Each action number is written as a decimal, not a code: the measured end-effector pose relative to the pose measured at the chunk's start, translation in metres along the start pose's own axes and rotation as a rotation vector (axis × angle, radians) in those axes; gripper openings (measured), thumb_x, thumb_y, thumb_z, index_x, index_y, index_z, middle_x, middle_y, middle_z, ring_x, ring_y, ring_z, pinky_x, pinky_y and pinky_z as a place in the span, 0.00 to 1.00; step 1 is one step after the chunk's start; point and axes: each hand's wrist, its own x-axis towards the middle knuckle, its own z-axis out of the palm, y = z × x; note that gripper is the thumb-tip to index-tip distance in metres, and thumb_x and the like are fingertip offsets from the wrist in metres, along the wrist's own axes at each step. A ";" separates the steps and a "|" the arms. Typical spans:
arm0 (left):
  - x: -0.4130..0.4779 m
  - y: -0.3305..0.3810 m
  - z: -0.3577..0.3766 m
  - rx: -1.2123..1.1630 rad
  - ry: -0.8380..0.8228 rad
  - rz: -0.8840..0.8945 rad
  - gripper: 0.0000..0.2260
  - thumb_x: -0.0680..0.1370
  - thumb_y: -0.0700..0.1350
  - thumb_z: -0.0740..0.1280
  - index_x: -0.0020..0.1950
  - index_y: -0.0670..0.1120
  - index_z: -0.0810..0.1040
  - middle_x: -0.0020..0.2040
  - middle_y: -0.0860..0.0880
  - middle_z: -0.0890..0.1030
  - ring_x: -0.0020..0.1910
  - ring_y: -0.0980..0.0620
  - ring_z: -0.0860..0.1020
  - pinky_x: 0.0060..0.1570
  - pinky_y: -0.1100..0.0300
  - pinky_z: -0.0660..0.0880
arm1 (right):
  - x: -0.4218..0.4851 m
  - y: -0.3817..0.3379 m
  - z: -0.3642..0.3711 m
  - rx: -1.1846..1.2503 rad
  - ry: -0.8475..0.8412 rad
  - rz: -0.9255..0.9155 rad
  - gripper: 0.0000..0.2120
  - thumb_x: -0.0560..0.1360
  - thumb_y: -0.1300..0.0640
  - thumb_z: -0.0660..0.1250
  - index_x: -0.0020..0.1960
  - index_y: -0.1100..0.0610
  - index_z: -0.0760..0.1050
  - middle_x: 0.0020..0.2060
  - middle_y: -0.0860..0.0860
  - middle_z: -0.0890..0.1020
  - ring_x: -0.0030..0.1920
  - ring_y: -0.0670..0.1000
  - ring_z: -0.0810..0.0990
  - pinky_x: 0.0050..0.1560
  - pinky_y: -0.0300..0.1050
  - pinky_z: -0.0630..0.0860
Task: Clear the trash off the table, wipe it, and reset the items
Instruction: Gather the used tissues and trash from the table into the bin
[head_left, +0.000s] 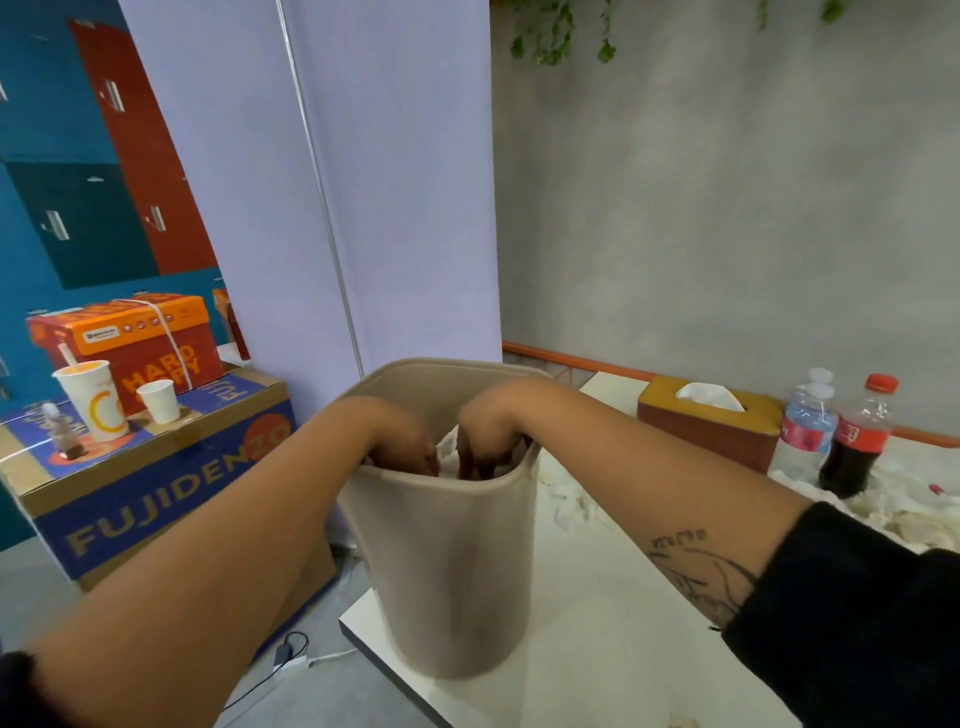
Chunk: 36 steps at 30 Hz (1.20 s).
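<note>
We're looking down into a beige trash bin (452, 571), smooth matte plastic with rounded corners and a slight taper, standing upright on the near left corner of the glossy white table (623, 649). Both bare forearms reach in over its near rim. The left hand (402, 441) and right hand (485, 436) sit side by side inside the mouth, fingers curled downward, with crumpled white paper (448, 448) showing between them. The rim hides the fingertips, so we can't tell whether either hand grips the paper or only pushes on it.

To the right, the tabletop is messy. Small white scraps (569, 499) lie just beside the bin, and a heap of wrinkled, soft tissue (904, 509) spreads along the far right. A boxy brown tissue box (711, 431) with a yellowish top has a white sheet sticking up. Just beside it stand a clear water bottle (808, 421) and a red-capped cola bottle (857, 441), touching or nearly so.

Off the table to the left, a printed cardboard box (156, 493) carries two paper cups (93, 400).
</note>
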 end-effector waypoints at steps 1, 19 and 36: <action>0.001 -0.001 -0.003 -0.068 0.045 -0.024 0.16 0.78 0.51 0.64 0.65 0.49 0.73 0.57 0.49 0.75 0.57 0.48 0.75 0.55 0.58 0.71 | 0.000 0.004 -0.003 0.045 0.054 -0.017 0.13 0.75 0.55 0.67 0.58 0.54 0.80 0.50 0.51 0.82 0.47 0.52 0.80 0.39 0.43 0.77; -0.015 0.161 -0.091 -0.298 0.867 0.277 0.08 0.77 0.42 0.65 0.54 0.41 0.78 0.48 0.45 0.77 0.53 0.44 0.78 0.43 0.58 0.69 | -0.100 0.122 -0.009 0.540 1.003 0.287 0.06 0.72 0.63 0.67 0.45 0.65 0.80 0.40 0.63 0.83 0.30 0.53 0.74 0.34 0.45 0.74; 0.108 0.229 0.067 -0.678 0.608 0.259 0.14 0.78 0.43 0.60 0.62 0.48 0.75 0.61 0.48 0.76 0.59 0.46 0.75 0.53 0.57 0.72 | -0.056 0.214 0.155 0.557 0.677 0.552 0.06 0.71 0.63 0.68 0.44 0.57 0.83 0.46 0.50 0.84 0.48 0.50 0.80 0.44 0.40 0.75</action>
